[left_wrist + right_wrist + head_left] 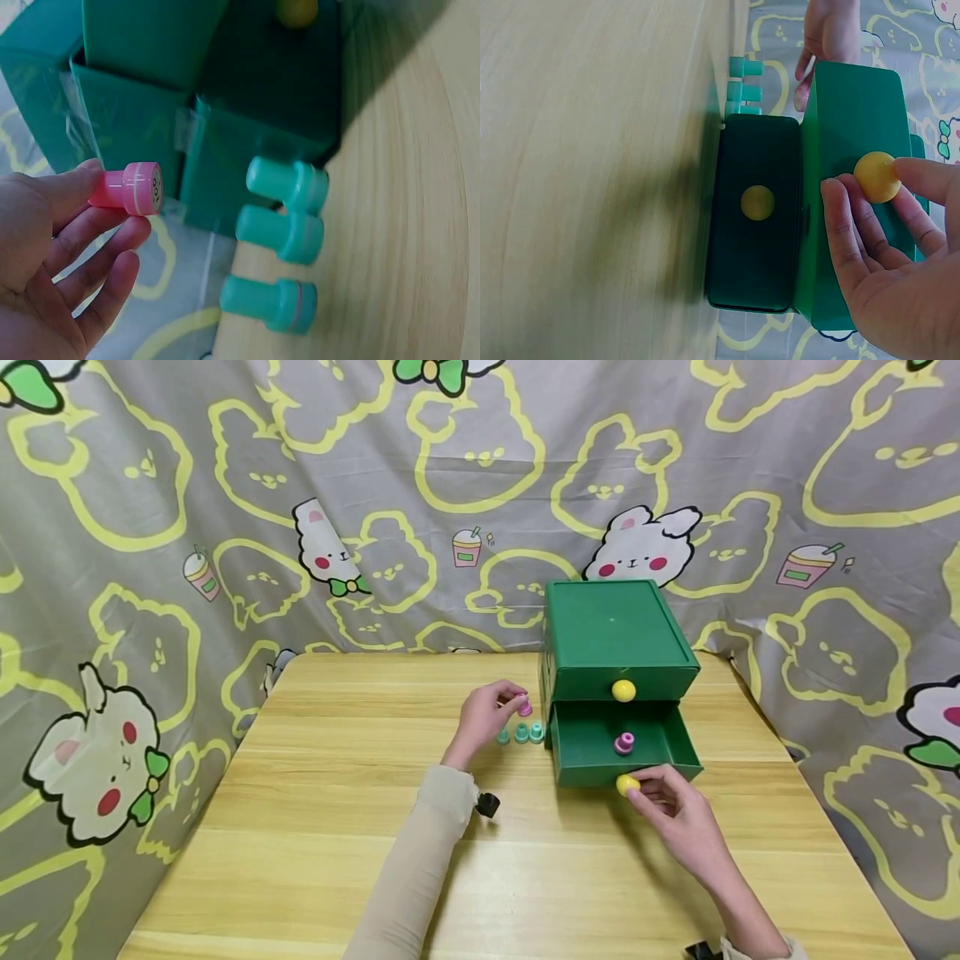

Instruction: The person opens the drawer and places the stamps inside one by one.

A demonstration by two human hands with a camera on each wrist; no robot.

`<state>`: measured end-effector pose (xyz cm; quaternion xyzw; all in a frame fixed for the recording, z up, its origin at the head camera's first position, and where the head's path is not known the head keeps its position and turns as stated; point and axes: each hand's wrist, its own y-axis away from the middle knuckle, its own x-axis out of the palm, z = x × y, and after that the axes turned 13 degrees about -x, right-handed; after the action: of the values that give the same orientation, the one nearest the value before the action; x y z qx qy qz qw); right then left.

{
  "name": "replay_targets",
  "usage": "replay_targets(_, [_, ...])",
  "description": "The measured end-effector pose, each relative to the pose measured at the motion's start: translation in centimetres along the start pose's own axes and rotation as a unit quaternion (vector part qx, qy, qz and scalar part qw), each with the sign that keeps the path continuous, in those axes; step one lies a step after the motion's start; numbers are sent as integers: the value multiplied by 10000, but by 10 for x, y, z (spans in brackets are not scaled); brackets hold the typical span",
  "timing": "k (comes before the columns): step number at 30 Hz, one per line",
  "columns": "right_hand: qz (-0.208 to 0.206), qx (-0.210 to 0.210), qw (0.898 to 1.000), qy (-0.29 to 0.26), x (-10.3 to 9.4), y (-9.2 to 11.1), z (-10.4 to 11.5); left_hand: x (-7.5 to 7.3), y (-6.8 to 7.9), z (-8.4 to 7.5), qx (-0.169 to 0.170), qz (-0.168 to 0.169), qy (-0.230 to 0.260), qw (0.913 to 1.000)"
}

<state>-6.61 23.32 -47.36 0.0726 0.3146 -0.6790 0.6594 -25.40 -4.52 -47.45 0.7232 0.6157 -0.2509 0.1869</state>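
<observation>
My left hand [482, 720] pinches a small pink stamp [135, 189] between thumb and fingers, with the round printed face turned outward. It is held above the table, left of the green drawer cabinet [618, 627]. Close by, three teal stamps [277, 234] stand in a row on the table. My right hand [681, 822] grips the yellow knob [876, 177] of a pulled-out drawer [588, 777]. Inside that drawer is another pink stamp [623, 743], toward the middle of its floor.
Above the pulled-out drawer, a closed top drawer has its own yellow knob [623, 691]. A lower drawer with a yellow knob [757, 202] sits closed beneath. The wooden table [337, 777] meets a patterned grey curtain [375, 468] behind and at both sides.
</observation>
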Motion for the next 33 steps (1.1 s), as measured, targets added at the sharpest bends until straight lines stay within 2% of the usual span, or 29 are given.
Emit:
replay_targets(13, [-22,-25,10000,-56,0,-1,2,0,17,-40,572,5,-261,9980])
replay_targets(20, [-42,60,10000,-65,-1,-1,3,-3,27,-53,787,-96,-351,9962])
replay_targets(25, [-45,54,9999,-105,-1,-1,4,-6,36,-62,958,13,-153,9953])
replay_targets(33, [11,-30,10000,-28,0,-1,0,-2,46,-74,1410,189,44,9898])
